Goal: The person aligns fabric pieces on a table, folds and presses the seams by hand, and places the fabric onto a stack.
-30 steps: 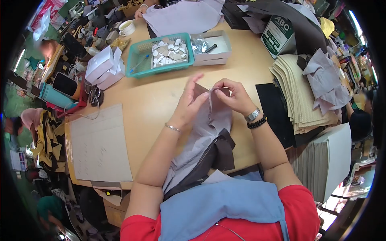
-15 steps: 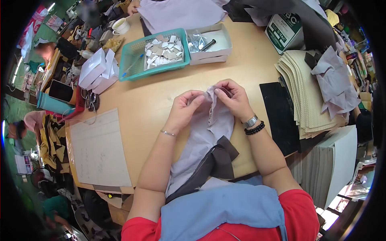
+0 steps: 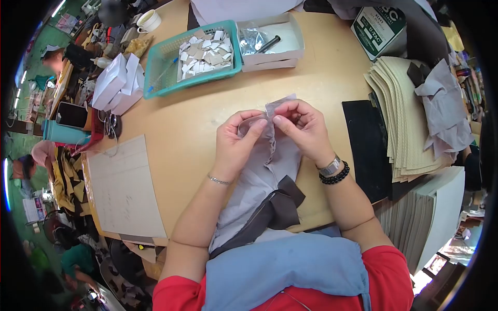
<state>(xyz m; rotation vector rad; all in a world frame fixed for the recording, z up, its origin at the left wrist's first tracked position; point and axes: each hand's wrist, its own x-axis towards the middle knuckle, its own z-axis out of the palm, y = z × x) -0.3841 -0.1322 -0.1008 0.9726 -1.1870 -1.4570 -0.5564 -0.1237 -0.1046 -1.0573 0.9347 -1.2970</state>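
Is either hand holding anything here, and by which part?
Yes: the left hand and right hand both pinch the grey-lilac fabric near its end farthest from the body, on either side of its puckered line.

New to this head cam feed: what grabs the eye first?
Probably the left hand and right hand near the centre, pinching a lilac-grey cloth. Next, the teal basket beyond them, up and left, heaped on one side with small white and tan pieces. The blue apron at the bottom centre also stands out.
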